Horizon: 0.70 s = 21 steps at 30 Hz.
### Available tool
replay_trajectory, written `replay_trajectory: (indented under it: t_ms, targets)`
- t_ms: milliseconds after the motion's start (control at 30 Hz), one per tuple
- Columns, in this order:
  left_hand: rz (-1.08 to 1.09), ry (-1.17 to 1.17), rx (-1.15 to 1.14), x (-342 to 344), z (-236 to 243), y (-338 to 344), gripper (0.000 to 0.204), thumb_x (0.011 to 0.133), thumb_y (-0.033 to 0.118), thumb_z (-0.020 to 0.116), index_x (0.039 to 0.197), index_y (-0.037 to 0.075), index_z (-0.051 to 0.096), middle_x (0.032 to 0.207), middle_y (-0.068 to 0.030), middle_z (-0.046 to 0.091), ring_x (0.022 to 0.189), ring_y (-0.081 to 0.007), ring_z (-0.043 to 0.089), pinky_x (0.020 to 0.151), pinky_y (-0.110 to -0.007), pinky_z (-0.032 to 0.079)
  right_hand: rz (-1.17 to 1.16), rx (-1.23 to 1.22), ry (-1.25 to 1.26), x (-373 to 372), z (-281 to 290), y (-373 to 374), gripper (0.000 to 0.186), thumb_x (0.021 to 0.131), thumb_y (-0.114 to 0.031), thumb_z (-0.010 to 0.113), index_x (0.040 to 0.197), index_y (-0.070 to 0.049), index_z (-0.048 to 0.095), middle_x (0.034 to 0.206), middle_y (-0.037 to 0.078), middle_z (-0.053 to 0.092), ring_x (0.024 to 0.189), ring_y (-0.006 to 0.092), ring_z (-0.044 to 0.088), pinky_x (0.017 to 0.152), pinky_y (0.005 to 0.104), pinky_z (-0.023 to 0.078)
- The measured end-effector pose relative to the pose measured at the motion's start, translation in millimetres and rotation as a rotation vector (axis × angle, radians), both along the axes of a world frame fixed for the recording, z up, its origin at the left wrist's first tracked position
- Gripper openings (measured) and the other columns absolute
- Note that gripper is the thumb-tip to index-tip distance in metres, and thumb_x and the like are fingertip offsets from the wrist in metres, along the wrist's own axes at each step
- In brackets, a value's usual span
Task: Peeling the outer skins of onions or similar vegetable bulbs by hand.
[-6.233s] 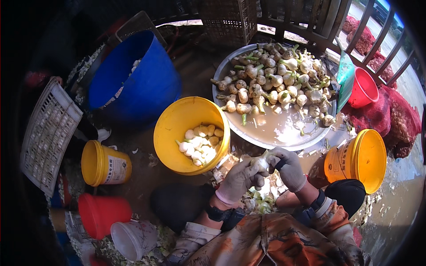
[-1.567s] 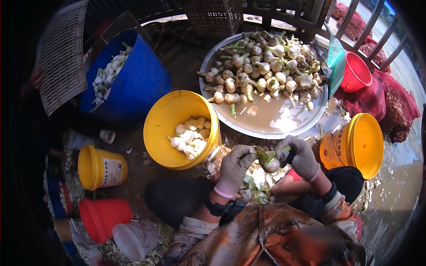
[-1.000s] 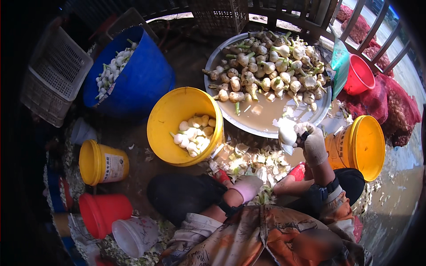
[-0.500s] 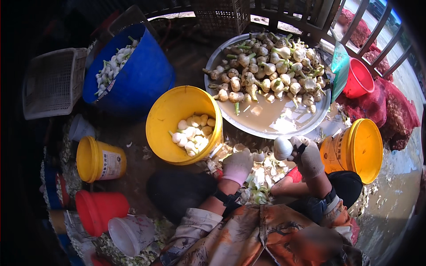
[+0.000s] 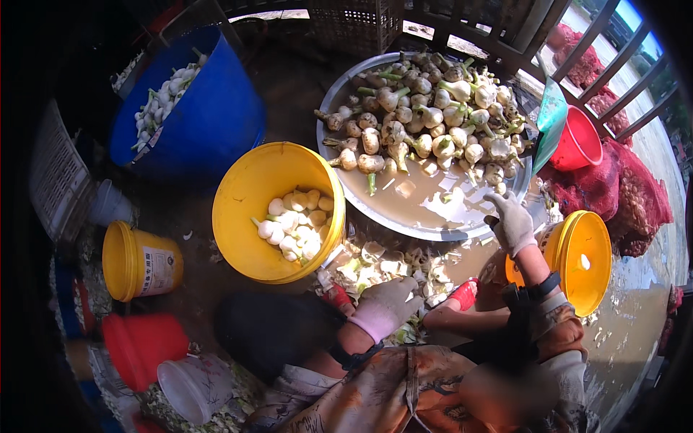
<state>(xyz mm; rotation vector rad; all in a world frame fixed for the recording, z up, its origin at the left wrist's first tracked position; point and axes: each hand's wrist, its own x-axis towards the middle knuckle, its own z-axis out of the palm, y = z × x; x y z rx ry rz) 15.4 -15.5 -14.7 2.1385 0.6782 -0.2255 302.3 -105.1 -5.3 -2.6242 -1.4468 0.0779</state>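
My right hand [image 5: 514, 222], in a pale work glove, reaches to the right front rim of the metal basin [image 5: 440, 234]. A small dark tool [image 5: 492, 221] sits in its grip, its kind unclear, while some fingers stretch toward the basin. Garlic bulbs [image 5: 433, 115], many with cut stems and dirty skins, are heaped in the basin above muddy water. My left hand [image 5: 388, 307], gloved too, hovers over garlic peelings [image 5: 368, 263] with fingers slightly apart and nothing visible in it. A white bulb [image 5: 583, 261] shows inside the tipped yellow bucket [image 5: 593, 289] at right.
A larger yellow bucket [image 5: 234, 209] holds peeled bulbs. Behind it stands a blue tub [image 5: 216, 108] with more garlic. Small yellow [image 5: 119, 263], red [image 5: 144, 346] and white [image 5: 191, 390] buckets line the left. Red mesh sacks [image 5: 635, 187] and a red bowl [image 5: 580, 141] are at right.
My right hand has moved up to the basin and no longer has the white bulb. A white bulb now shows in the right yellow bucket. My left hand has come slightly nearer to me.
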Motion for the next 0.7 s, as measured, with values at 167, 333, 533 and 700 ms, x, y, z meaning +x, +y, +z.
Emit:
replay_trajectory:
  t_ms: [167, 333, 533, 700]
  targets:
    - [0.015, -0.017, 0.010, 3, -9, 15, 0.036, 0.087, 0.035, 0.058, 0.110, 0.008, 0.061, 0.088, -0.0122, 0.068, 0.083, -0.0295, 0.066, 0.074, -0.039, 0.051, 0.022, -0.279, -0.017, 59, -132, 68, 0.016, 0.083, -0.017, 0.059, 0.097, -0.013, 0.068, 0.093, 0.017, 0.064, 0.089, 0.0320, 0.066, 0.075, 0.0423, 0.053]
    - [0.314, -0.228, -0.238, -2, -17, 28, 0.039, 0.088, 0.029, 0.063, 0.115, 0.002, 0.058, 0.091, -0.0148, 0.070, 0.083, -0.0226, 0.069, 0.073, -0.032, 0.053, 0.096, 0.076, 0.524, 11, -60, 57, 0.012, 0.079, -0.010, 0.065, 0.090, -0.007, 0.069, 0.080, 0.018, 0.065, 0.082, 0.0342, 0.065, 0.073, 0.0420, 0.051]
    - [0.247, -0.198, -0.314, 1, -7, 18, 0.038, 0.087, 0.028, 0.067, 0.111, -0.001, 0.059, 0.091, -0.0150, 0.069, 0.083, -0.0228, 0.068, 0.075, -0.030, 0.052, 0.113, -0.282, 0.318, 4, -98, 82, 0.043, 0.080, -0.014, 0.060, 0.123, -0.015, 0.057, 0.112, 0.024, 0.060, 0.099, 0.0395, 0.062, 0.089, 0.0439, 0.050]
    - [0.142, -0.202, -0.272, 20, -17, 20, 0.038, 0.087, 0.029, 0.066, 0.110, -0.001, 0.060, 0.092, -0.0136, 0.069, 0.084, -0.0222, 0.068, 0.076, -0.031, 0.052, 0.242, -0.416, 0.127, 33, -187, 107, 0.032, 0.077, -0.012, 0.059, 0.108, -0.014, 0.067, 0.107, 0.020, 0.066, 0.098, 0.0371, 0.064, 0.086, 0.0422, 0.052]
